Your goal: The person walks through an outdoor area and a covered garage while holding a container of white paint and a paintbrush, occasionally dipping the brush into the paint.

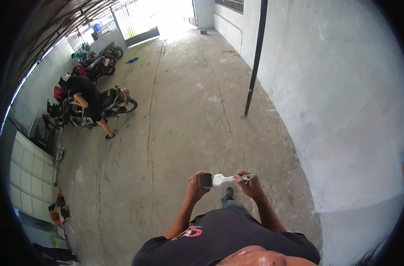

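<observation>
I hold a paintbrush (220,179) with a white, paint-covered handle and dark bristles level in front of my chest. My left hand (196,186) grips the bristle end, fingers wrapped around the dark head. My right hand (250,184) pinches the far tip of the handle. Below the brush my dark shoe (228,193) shows on the concrete floor (184,115).
A grey plastered wall (335,97) runs along my right, with a dark metal pole (254,62) standing by it. At far left a person in black (87,99) bends over a parked motorcycle (115,102); more motorcycles (102,62) stand behind. A bright gate (142,22) lies ahead.
</observation>
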`<state>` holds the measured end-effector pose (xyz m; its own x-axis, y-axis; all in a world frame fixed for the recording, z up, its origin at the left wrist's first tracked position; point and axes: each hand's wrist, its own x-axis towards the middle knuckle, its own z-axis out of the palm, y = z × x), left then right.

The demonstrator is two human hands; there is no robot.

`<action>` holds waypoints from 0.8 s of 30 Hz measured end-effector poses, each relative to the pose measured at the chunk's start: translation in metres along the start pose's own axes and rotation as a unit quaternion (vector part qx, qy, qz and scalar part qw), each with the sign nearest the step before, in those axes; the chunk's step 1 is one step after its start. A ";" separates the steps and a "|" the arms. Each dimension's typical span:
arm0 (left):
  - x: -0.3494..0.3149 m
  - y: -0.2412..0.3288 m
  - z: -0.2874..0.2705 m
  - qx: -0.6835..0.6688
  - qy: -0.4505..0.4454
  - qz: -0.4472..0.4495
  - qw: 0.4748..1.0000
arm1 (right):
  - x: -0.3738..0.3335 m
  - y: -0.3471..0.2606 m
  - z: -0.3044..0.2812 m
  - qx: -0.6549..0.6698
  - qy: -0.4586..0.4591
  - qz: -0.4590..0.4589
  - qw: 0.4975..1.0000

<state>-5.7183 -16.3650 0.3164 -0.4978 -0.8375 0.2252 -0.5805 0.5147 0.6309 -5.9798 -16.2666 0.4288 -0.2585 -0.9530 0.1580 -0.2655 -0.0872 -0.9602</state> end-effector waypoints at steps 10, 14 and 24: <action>0.250 -0.063 0.012 -0.043 0.068 -0.067 0.995 | 0.305 0.019 -0.019 -0.006 -0.160 -0.003 0.987; 0.344 -0.118 0.020 -0.036 0.122 -0.081 0.989 | 0.423 0.062 0.000 0.018 -0.170 -0.014 0.985; 0.613 -0.261 0.014 -0.061 0.023 -0.046 0.997 | 0.693 0.109 0.032 -0.008 -0.151 0.054 0.987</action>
<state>-5.8808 -17.0100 0.2792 -0.4140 -0.8891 0.1952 -0.5381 0.4120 0.7353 -6.1585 -16.9455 0.4262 0.0012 -0.9997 -0.0231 -0.2662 0.0219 -0.9637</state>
